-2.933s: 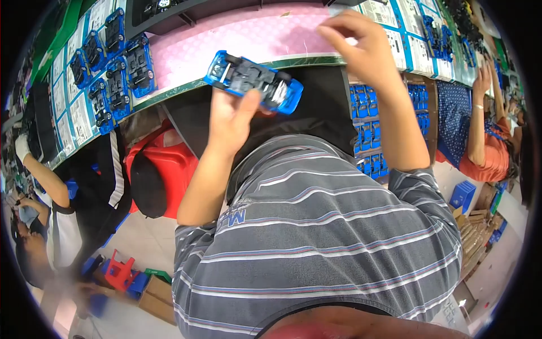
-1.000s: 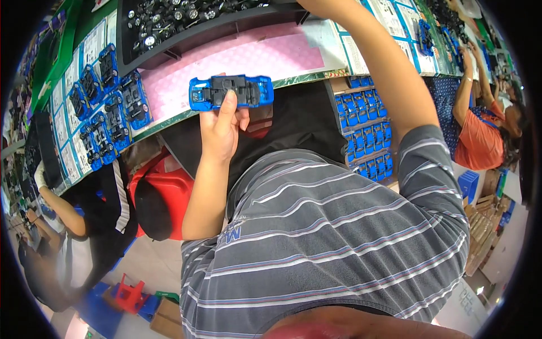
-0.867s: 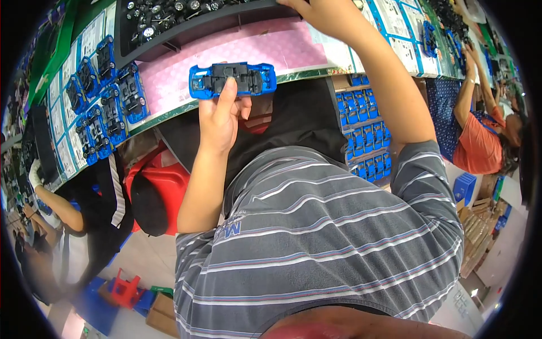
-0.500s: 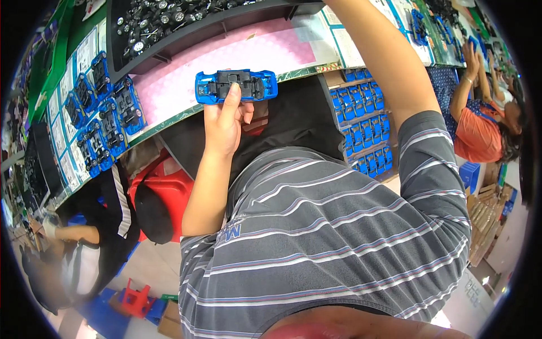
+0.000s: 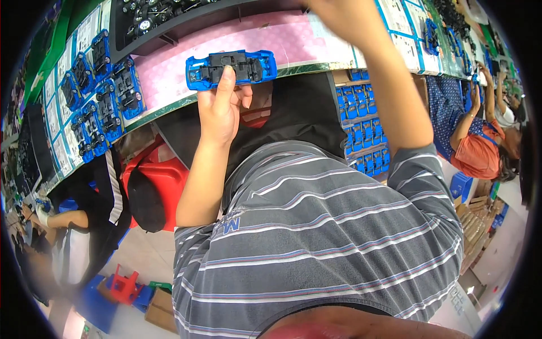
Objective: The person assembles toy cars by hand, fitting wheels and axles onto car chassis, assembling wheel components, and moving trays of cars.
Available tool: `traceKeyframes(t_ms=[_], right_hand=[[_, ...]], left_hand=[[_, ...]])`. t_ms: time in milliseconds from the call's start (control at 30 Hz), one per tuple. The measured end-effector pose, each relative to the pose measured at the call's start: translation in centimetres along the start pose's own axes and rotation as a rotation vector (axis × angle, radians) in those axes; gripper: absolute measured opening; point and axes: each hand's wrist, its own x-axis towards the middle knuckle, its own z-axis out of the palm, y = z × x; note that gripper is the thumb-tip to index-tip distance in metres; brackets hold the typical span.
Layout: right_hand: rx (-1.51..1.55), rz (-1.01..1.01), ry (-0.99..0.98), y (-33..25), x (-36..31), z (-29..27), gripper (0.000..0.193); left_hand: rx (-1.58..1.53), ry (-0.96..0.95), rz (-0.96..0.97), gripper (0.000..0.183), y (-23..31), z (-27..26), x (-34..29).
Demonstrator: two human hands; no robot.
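My left hand (image 5: 219,110) is closed round a blue toy car (image 5: 231,69), turned with its black underside up. The thumb presses on the middle of the black chassis, and I see no wheels on this car. My right hand (image 5: 344,17) is at the top edge, by the right end of a black tray (image 5: 220,21). Motion smears it and its fingers are partly cut off, so what it holds, if anything, I cannot make out. Small black wheels on metal axles (image 5: 145,24) fill the tray's left part.
Several blue toy cars (image 5: 105,105) lie underside up on the bench at left, some with wheels. A pink mat (image 5: 161,79) covers the bench before me. Below its edge, a box holds rows of blue cars (image 5: 361,133). A red stool (image 5: 161,189) and co-workers flank me.
My right arm has swung back so the right hand now shows, blurred, at the top. The left hand with the toy car has shifted slightly left and up in the picture.
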Motion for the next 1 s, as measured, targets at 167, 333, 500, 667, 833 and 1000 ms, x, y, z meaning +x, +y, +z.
traceKeyframes(t_ms=[167, 333, 500, 667, 833, 1000], right_hand=[[0.359, -0.066, -0.177, -3.1, -6.5, 2.8, 0.027], [0.319, 0.010, -0.142, -3.5, -7.1, 4.2, 0.035], [0.253, -0.239, -0.030, -3.2, -7.2, 5.1, 0.028], [0.253, -0.188, -0.046, -3.5, -7.2, 5.4, 0.024], [0.291, -0.193, -0.058, -1.9, -4.3, 3.3, 0.035], [-0.375, 0.066, -0.179, 5.9, 5.7, -1.5, 0.026]], left_hand=[[-0.029, -0.092, 0.025, 0.030, -0.5, 1.0, 0.8], [-0.005, -0.057, 0.033, 0.029, -0.7, 0.9, 0.7], [-0.084, -0.013, 0.044, 0.022, -0.1, 1.2, 0.2], [-0.028, -0.013, 0.096, 0.024, -0.2, 0.8, -0.2], [-0.012, -0.028, 0.105, 0.028, -0.2, 0.1, -0.3], [-0.044, -0.072, 0.055, 0.026, -0.4, 0.7, 0.0]])
